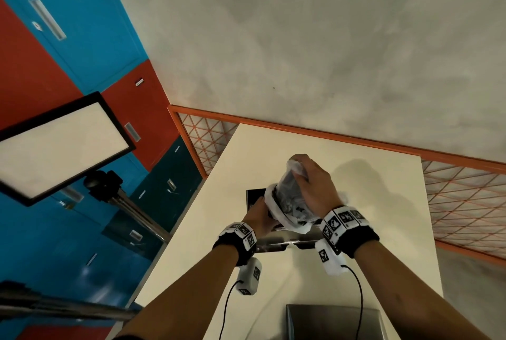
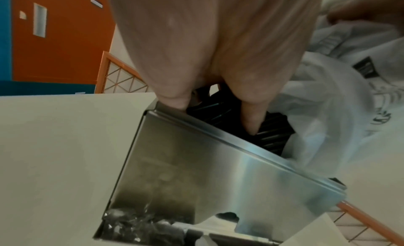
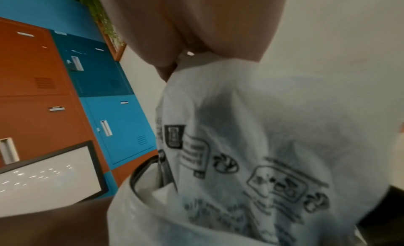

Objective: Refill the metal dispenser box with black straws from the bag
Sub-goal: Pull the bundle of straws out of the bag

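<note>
One metal dispenser box (image 2: 196,172), one plastic bag (image 1: 287,202) and two hands are at work on a cream table (image 1: 369,271). The box is brushed steel, open at the top, with a cut-out low on its near face; it stands near the middle of the table. The bag is whitish, half-clear plastic printed with black labels and symbols, and dark contents show through it. It is tipped over the box with its open mouth down at the box's top, and a bundle of black straws (image 2: 271,133), too many to count, lies between the mouth and the box's inside. The right hand (image 1: 315,186) grips the raised, far end of the bag, fingers curled over the gathered plastic. The left hand (image 1: 258,216) is at the left end of the box's top edge; the left wrist view shows its fingers (image 2: 251,118) pointing down, slightly apart, with tips touching the straws just inside the rim. Whether they pinch anything I cannot tell. One grey metal piece (image 1: 334,322) lies at the near edge of the table.
</note>
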`<state>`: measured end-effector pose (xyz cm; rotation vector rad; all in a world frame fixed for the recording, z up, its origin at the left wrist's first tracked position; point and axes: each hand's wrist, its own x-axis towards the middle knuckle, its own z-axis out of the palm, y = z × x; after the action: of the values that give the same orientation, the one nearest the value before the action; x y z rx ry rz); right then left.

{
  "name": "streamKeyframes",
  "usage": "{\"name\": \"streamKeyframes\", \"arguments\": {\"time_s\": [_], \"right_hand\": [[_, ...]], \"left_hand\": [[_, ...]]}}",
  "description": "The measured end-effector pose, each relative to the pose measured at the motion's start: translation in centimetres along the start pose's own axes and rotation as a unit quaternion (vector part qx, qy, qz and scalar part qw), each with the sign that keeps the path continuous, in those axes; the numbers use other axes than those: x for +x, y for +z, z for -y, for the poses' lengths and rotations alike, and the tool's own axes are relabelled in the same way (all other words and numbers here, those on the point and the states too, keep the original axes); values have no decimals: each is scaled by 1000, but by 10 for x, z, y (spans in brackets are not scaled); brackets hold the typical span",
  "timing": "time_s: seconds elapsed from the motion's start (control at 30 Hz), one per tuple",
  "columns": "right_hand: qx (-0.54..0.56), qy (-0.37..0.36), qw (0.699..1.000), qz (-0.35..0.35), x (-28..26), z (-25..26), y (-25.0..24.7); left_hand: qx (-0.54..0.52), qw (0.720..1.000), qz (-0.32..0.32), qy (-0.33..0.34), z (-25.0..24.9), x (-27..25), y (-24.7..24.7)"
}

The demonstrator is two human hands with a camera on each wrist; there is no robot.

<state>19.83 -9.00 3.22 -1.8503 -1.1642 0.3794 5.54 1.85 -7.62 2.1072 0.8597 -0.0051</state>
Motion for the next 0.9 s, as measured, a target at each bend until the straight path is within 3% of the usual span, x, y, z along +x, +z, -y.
{"name": "streamKeyframes", "arguments": {"time_s": [0.17,0.27,0.43,0.53,0.67,0.8,0.9], "right_hand": [[16,15,1000,5,13,10,-1],[32,-13,999,-12,16,20,0],[-71,47,995,59,20,8,4],[-73,54,994,67,17,2,-3],[-34,75,997,11,11,-8,-14],[-189,167,966,65,-1,-22,-10],[-178,202,961,64,-10,-27,-4]], "left_hand": [[-79,995,-46,35,-17,-16,-9],[-121,991,-64,12,-18,-10,-8],[1,1000,-15,-6,-5,-5,-4],[59,998,-4,-11,-4,-5,-2],[65,998,-7,-8,-2,-8,0],[65,998,-19,3,2,-12,4],[61,998,-28,20,-1,-17,9]]}}
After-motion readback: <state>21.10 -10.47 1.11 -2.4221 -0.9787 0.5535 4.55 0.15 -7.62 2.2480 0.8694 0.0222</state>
